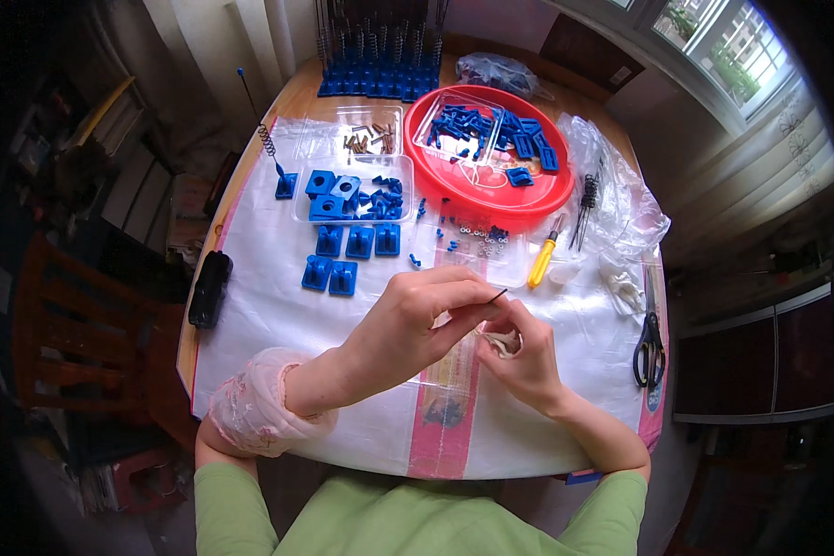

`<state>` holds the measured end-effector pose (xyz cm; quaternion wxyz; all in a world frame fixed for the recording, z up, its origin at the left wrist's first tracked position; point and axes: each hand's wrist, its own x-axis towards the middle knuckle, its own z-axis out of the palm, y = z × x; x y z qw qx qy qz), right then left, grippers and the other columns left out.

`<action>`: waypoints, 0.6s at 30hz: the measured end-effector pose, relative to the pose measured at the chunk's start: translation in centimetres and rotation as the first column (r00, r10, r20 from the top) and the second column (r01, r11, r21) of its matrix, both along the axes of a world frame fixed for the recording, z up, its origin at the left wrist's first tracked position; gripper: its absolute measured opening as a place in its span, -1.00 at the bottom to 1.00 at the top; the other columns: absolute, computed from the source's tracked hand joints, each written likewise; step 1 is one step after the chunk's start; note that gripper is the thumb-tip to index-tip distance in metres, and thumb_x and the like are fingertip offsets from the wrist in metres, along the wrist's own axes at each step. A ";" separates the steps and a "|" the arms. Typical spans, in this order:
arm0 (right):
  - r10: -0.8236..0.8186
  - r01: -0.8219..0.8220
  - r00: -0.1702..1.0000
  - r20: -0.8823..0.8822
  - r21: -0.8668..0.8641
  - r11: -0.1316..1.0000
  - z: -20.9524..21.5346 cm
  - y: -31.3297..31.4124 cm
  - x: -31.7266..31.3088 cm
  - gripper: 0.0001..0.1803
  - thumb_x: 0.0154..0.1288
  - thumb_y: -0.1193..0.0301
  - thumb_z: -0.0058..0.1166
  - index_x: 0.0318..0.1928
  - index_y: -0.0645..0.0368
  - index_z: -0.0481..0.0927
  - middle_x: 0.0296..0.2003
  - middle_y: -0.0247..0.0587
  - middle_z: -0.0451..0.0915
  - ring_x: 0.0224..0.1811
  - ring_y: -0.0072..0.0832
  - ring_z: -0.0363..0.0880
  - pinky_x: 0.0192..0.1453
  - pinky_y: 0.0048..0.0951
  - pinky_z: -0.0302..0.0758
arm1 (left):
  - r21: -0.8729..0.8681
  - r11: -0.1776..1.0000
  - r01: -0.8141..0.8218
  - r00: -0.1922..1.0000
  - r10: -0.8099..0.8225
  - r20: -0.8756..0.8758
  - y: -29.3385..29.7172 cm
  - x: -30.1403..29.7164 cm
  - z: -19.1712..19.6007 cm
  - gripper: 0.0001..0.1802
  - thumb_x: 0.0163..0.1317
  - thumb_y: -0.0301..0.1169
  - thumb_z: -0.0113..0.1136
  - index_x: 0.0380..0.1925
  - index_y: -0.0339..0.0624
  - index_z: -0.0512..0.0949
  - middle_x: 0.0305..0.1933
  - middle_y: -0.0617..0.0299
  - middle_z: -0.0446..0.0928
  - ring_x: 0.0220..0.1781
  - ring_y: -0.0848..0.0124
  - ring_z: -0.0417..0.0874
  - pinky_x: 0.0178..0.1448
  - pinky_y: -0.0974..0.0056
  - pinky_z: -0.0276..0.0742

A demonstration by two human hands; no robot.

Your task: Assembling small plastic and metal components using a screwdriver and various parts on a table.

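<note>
My left hand (426,310) is closed in a pinch over the front middle of the table. A short dark thin tip (499,295) sticks out past its fingers; the rest of that piece is hidden. Right beside it, my right hand (528,357) is curled round a crumpled whitish cloth or tissue (502,342). The fingertips of both hands meet. Beyond my left hand several blue plastic bases (359,242) stand in two short rows. A yellow-handled screwdriver (543,259) lies beyond my right hand.
A red basin (565,196) holds blue parts. Clear trays hold blue pieces (326,208) and brass-coloured pins (369,139). Assembled blue bases with springs (380,79) crowd the far edge. Black scissors (650,350) lie right, a black case (210,289) left, clear plastic bags (612,195) far right.
</note>
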<state>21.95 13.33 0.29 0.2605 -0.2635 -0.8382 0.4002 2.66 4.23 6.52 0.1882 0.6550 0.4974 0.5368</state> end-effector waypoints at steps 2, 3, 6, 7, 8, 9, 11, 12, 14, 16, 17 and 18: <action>0.046 -0.046 0.999 0.016 0.035 0.998 -0.4 -0.7 0.6 -0.64 0.13 0.60 0.34 -0.08 0.28 0.49 -0.35 -0.10 0.66 -0.33 -0.31 0.74 -0.23 -0.34 0.64 | 0.010 1.000 0.007 1.000 -0.007 0.012 0.1 0.0 -0.2 -0.78 0.21 -0.66 0.38 -0.12 -0.28 0.73 -0.20 0.09 0.72 -0.21 0.28 0.77 -0.16 0.30 0.65; 0.069 -0.070 0.997 0.024 0.053 0.996 -0.6 -1.0 0.8 -0.63 0.13 0.60 0.35 -0.08 0.27 0.47 -0.35 -0.10 0.66 -0.33 -0.30 0.74 -0.24 -0.34 0.64 | 0.015 1.000 0.010 1.000 -0.010 0.018 0.2 0.0 -0.2 -0.77 0.21 -0.65 0.38 -0.12 -0.28 0.73 -0.20 0.09 0.72 -0.21 0.28 0.77 -0.16 0.30 0.65; 0.044 -0.043 0.999 0.008 -0.069 0.997 -1.1 -1.5 0.6 -0.59 0.17 0.56 0.37 -0.08 0.24 0.40 -0.35 -0.10 0.66 -0.34 -0.29 0.74 -0.26 -0.33 0.64 | 0.015 1.000 0.014 1.000 -0.014 -0.004 0.2 0.0 -0.1 -0.77 0.21 -0.65 0.38 -0.12 -0.29 0.73 -0.20 0.09 0.72 -0.22 0.28 0.77 -0.16 0.30 0.65; 0.041 -0.040 0.999 0.009 -0.087 0.995 -1.1 -1.5 0.4 -0.58 0.17 0.55 0.37 -0.08 0.24 0.38 -0.36 -0.10 0.66 -0.35 -0.29 0.74 -0.26 -0.33 0.64 | 0.014 1.000 0.013 1.000 -0.013 0.001 0.2 0.0 -0.1 -0.77 0.21 -0.65 0.38 -0.12 -0.29 0.73 -0.20 0.09 0.72 -0.21 0.28 0.77 -0.16 0.30 0.65; 0.037 -0.035 0.999 0.010 -0.105 0.994 -1.1 -1.4 0.0 -0.57 0.18 0.55 0.38 -0.07 0.24 0.36 -0.37 -0.09 0.65 -0.35 -0.30 0.74 -0.26 -0.33 0.64 | 0.013 1.000 0.012 1.000 -0.012 0.006 0.1 0.1 0.0 -0.78 0.21 -0.65 0.38 -0.12 -0.29 0.73 -0.20 0.09 0.72 -0.21 0.28 0.77 -0.16 0.30 0.65; 0.033 -0.031 0.999 0.011 -0.122 0.992 -1.0 -1.3 -0.3 -0.56 0.19 0.54 0.38 -0.07 0.23 0.35 -0.37 -0.09 0.65 -0.36 -0.30 0.74 -0.26 -0.33 0.63 | 0.012 1.000 0.012 1.000 -0.012 0.011 0.1 0.1 0.0 -0.78 0.21 -0.65 0.38 -0.12 -0.29 0.73 -0.20 0.09 0.72 -0.21 0.28 0.77 -0.16 0.30 0.66; 0.024 -0.025 1.000 -0.004 -0.147 0.989 -1.5 -1.1 -0.6 -0.56 0.19 0.54 0.38 -0.10 0.23 0.33 -0.39 -0.08 0.65 -0.36 -0.32 0.73 -0.27 -0.33 0.62 | 0.000 1.000 0.014 1.000 -0.014 0.016 0.1 0.1 -0.1 -0.78 0.21 -0.65 0.38 -0.12 -0.28 0.73 -0.20 0.10 0.72 -0.21 0.29 0.77 -0.17 0.30 0.66; 0.020 -0.021 1.000 -0.011 -0.159 0.987 -1.6 -1.1 -0.7 -0.57 0.19 0.54 0.38 -0.11 0.23 0.33 -0.40 -0.08 0.64 -0.37 -0.33 0.73 -0.28 -0.34 0.62 | -0.006 1.000 0.016 1.000 -0.016 0.019 0.1 0.1 -0.2 -0.78 0.21 -0.65 0.37 -0.12 -0.28 0.73 -0.20 0.10 0.72 -0.21 0.29 0.77 -0.17 0.30 0.66; 0.006 -0.008 1.000 -0.010 -0.176 0.984 -1.5 -1.0 -0.8 -0.56 0.19 0.54 0.38 -0.12 0.23 0.31 -0.41 -0.07 0.64 -0.37 -0.34 0.72 -0.29 -0.34 0.61 | 0.001 1.000 0.009 1.000 -0.009 0.008 0.1 0.1 -0.1 -0.78 0.22 -0.65 0.37 -0.12 -0.27 0.74 -0.20 0.10 0.72 -0.21 0.30 0.77 -0.18 0.30 0.65; 0.000 -0.002 1.000 -0.009 -0.182 0.983 -1.4 -1.0 -0.9 -0.57 0.19 0.54 0.37 -0.13 0.24 0.31 -0.41 -0.07 0.64 -0.37 -0.35 0.72 -0.29 -0.34 0.60 | 0.003 1.000 0.005 1.000 -0.005 0.006 0.0 0.1 -0.1 -0.77 0.22 -0.64 0.37 -0.12 -0.26 0.74 -0.20 0.10 0.72 -0.21 0.30 0.77 -0.18 0.30 0.65; 0.001 -0.003 1.000 -0.010 -0.181 0.983 -1.3 -1.0 -0.8 -0.57 0.19 0.54 0.37 -0.13 0.24 0.30 -0.41 -0.07 0.64 -0.38 -0.35 0.71 -0.30 -0.34 0.59 | 0.001 1.000 0.005 1.000 -0.005 0.009 0.1 0.1 -0.1 -0.77 0.22 -0.64 0.37 -0.12 -0.26 0.74 -0.20 0.10 0.72 -0.21 0.30 0.77 -0.18 0.30 0.65; 0.002 -0.004 1.000 -0.011 -0.180 0.984 -1.3 -1.0 -0.8 -0.57 0.19 0.54 0.37 -0.13 0.24 0.30 -0.41 -0.08 0.63 -0.38 -0.35 0.71 -0.30 -0.34 0.59 | -0.001 1.000 0.004 1.000 -0.004 0.012 0.1 0.1 -0.2 -0.77 0.22 -0.64 0.38 -0.11 -0.26 0.74 -0.20 0.10 0.72 -0.21 0.31 0.77 -0.18 0.31 0.65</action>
